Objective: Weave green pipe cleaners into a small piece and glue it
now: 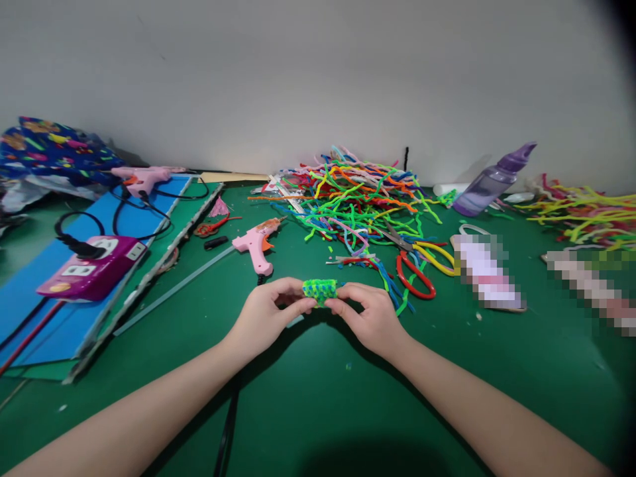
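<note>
A small piece of woven pipe cleaners, green with blue and yellow flecks, is held above the green table. My left hand pinches its left end between thumb and fingers. At the right end, my right hand grips it the same way. Just beyond my left hand lies a pink glue gun with a long clear glue stick in its back. Scissors with one red and one yellow handle rest open beyond my right hand. Loose pipe cleaners in many colours are heaped behind.
To the left, a purple power strip sits on a blue board, near a second pink glue gun. A purple bottle leans at the back right. Two blurred phone-like objects lie on the right, beside more pipe cleaners.
</note>
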`<action>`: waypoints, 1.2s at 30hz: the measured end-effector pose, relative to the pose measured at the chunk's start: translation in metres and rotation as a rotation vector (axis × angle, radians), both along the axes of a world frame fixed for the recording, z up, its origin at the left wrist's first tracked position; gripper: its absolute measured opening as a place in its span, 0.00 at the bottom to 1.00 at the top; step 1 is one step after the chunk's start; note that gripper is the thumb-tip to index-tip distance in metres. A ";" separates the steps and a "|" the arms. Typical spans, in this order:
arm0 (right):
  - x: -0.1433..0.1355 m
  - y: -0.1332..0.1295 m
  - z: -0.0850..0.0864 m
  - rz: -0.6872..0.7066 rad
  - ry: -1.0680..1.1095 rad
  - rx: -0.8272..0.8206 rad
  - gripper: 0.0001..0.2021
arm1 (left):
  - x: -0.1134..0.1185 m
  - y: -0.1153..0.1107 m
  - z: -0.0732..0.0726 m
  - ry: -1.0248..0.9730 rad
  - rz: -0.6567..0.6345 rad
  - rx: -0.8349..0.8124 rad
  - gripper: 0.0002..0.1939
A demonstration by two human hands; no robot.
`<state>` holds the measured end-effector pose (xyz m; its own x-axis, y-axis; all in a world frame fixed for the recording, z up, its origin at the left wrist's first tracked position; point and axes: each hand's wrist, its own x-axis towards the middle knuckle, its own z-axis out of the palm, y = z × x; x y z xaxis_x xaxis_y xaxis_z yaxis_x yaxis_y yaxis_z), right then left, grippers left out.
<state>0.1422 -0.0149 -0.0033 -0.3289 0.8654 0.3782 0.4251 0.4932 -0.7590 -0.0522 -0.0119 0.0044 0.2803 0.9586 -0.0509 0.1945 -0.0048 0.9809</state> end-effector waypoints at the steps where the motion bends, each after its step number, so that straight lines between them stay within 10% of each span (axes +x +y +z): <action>1: 0.000 0.000 0.000 0.004 -0.001 0.001 0.08 | 0.000 0.000 0.000 0.005 -0.004 -0.001 0.11; 15: 0.000 0.005 -0.001 0.006 0.487 -0.361 0.06 | -0.001 -0.004 0.002 -0.058 -0.071 0.055 0.09; 26: 0.000 0.003 0.002 0.081 0.268 0.099 0.07 | -0.002 -0.007 0.007 0.215 -0.081 0.228 0.11; 36: 0.000 0.002 0.000 0.140 0.237 0.136 0.07 | -0.002 -0.007 0.004 0.263 -0.080 0.267 0.08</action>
<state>0.1424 -0.0125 -0.0034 -0.3299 0.7541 0.5678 0.1649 0.6383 -0.7519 -0.0539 -0.0187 0.0084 0.3651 0.9235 0.1175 0.4280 -0.2786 0.8597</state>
